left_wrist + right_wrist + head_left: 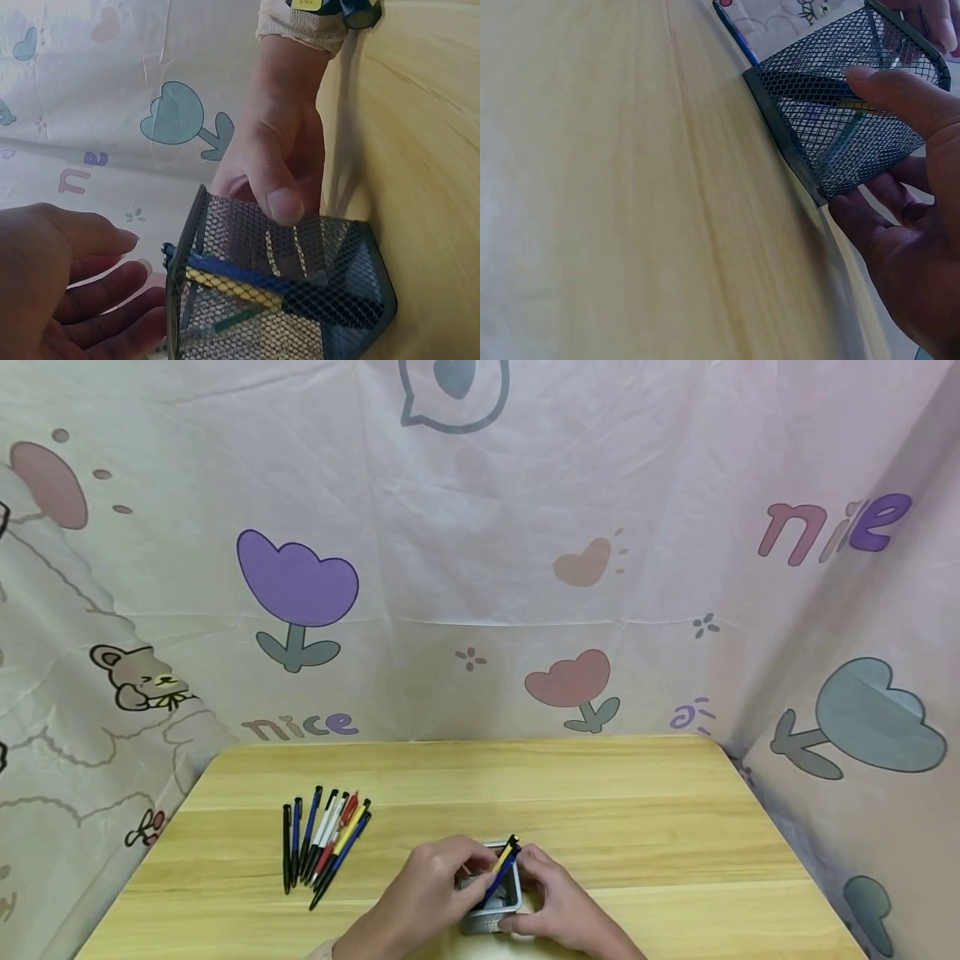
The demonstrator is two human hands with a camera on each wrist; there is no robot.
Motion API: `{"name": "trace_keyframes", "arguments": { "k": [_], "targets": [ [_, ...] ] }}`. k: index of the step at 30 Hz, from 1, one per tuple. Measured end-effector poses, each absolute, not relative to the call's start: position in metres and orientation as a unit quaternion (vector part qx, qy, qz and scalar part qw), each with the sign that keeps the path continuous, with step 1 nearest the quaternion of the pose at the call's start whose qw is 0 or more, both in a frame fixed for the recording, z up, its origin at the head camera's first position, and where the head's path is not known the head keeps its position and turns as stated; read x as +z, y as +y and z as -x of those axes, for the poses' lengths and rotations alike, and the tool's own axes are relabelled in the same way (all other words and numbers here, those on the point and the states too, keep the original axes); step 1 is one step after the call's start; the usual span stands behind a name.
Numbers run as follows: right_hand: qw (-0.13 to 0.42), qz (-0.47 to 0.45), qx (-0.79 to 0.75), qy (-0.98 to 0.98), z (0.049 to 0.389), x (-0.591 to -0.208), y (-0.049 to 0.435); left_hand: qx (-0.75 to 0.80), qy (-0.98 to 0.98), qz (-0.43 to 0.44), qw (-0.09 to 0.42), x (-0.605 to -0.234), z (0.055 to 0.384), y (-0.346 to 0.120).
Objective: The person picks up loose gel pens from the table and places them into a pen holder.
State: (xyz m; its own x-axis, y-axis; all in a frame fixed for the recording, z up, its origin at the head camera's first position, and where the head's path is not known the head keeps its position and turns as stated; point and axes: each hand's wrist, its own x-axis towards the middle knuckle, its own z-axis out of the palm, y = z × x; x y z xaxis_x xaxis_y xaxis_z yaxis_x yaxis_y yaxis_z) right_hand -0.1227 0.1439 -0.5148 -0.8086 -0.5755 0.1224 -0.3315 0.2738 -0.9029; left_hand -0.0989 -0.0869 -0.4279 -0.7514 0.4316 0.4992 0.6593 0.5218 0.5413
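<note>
A dark wire-mesh pen holder (pixel 482 924) stands near the front of the table. My right hand (pixel 558 893) grips it from the right, with the thumb against the mesh wall in the right wrist view. Inside lean a blue pen (pixel 240 273) and a yellow pen (pixel 232 288), their tops sticking out past the rim. A green strip (pixel 240 318) shows through the mesh too. My left hand (pixel 427 885) is at the holder's left rim, close to the pen tops. Its fingers are loosely bent with nothing between them in the left wrist view.
To the left, several pens lie side by side on the wooden table (pixel 637 810), among them a black pen (pixel 287 847), a white pen (pixel 324 827) and a red pen (pixel 348 810). A printed cloth (pixel 450 527) hangs behind the table and along its sides.
</note>
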Motion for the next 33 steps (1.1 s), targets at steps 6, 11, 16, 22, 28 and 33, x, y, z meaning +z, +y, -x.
{"name": "trace_keyframes", "arguments": {
  "k": [6, 11, 16, 22, 28, 33],
  "targets": [
    [0.119, 0.285, -0.527, 0.792, 0.124, -0.515, 0.144, -0.374, -0.849, 0.325, 0.184, -0.43, 0.1, -0.096],
    [0.115, 0.285, -0.527, 0.792, 0.124, -0.514, 0.144, -0.372, -0.845, 0.33, 0.198, -0.43, 0.098, -0.103],
    [0.108, 0.289, -0.527, 0.792, 0.123, -0.515, 0.143, -0.352, -0.853, 0.323, 0.211, -0.429, 0.095, -0.111],
    [0.119, 0.287, -0.541, 0.782, 0.123, -0.515, 0.142, -0.334, -0.87, 0.307, 0.191, -0.426, 0.092, -0.128],
    [0.125, 0.283, -0.549, 0.777, 0.123, -0.515, 0.142, -0.297, -0.9, 0.262, 0.179, -0.425, 0.094, -0.143],
    [0.127, 0.279, -0.55, 0.777, 0.123, -0.515, 0.143, -0.261, -0.935, 0.194, 0.142, -0.424, 0.095, -0.152]
  ]
}}
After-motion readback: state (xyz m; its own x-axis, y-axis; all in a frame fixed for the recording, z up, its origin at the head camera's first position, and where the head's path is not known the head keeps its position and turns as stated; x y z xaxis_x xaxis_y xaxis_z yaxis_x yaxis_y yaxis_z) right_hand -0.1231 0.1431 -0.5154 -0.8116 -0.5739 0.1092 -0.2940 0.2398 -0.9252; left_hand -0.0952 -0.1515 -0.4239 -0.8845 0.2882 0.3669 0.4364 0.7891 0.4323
